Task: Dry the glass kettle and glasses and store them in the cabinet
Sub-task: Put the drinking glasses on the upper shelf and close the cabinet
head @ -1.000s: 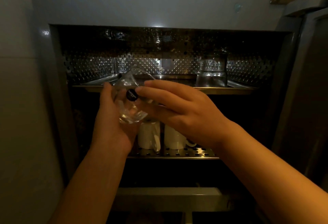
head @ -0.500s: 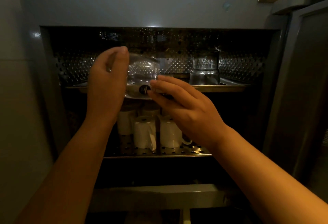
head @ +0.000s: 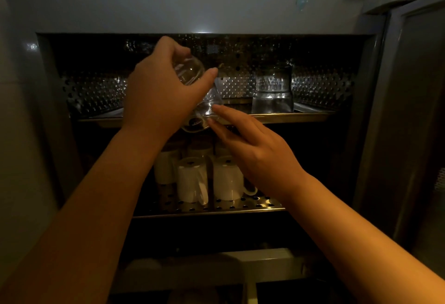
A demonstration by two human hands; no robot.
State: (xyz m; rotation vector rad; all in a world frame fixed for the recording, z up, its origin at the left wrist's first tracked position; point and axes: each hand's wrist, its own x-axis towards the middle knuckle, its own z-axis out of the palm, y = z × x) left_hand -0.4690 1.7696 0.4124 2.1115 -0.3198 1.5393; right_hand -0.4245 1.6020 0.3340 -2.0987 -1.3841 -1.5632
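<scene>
Both arms reach up & fwd into the open cabinet (head: 168, 7). Left hand (head: 163, 91) is raised in front of the upper shelf (head: 277, 117), wrist bent, fingers curled round a clear glass (head: 192, 82) held tilted, its base w/ a dark round label pointing down toward the shelf's front edge. Thumb runs across the glass, so left is clamped on it. Right hand (head: 255, 154) sits just below & right of the glass, palm down, fingers nearly straight & spread a little, fingertips (head: 216, 113) touching its lower end; holds nothing itself. Glass kettle (head: 273, 91) stands on the upper shelf, right of the glass, apart from both hands. White mugs (head: 209, 178) sit upside down on the lower shelf (head: 252, 203), under the hands.
</scene>
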